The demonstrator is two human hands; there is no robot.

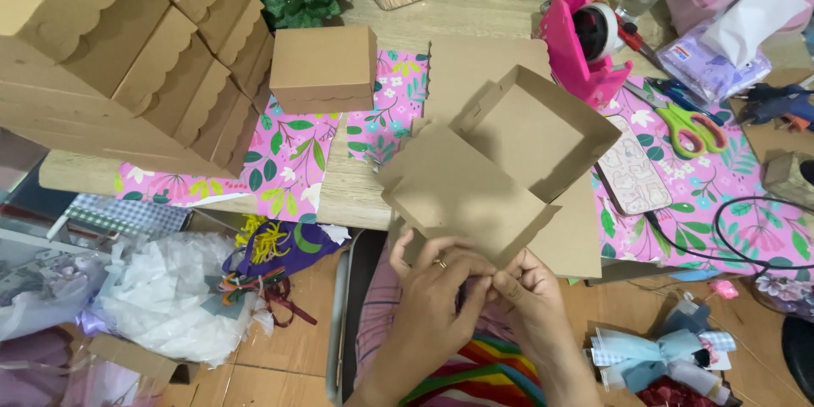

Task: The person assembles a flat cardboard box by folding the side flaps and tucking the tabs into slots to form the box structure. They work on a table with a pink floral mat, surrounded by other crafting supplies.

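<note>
Low in the middle of the frame, the left hand [434,284] and right hand [527,292] both pinch the half-folded box [483,178]. Squeezed too hard, its flap could crease or tear.

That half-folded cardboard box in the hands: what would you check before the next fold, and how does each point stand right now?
1. Both hands on the box: ok. The left hand and right hand pinch the near edge of the cardboard box.
2. Tray part standing up: ok, its walls are raised.
3. Near flap tucked in: cannot tell, the fingers hide it.
4. Room on the table: ok, bare wood beside the box.
5. Scissors clear of the hands: ok, they lie off to the right.
6. Finished box for comparison: ok, closed, behind.
</note>
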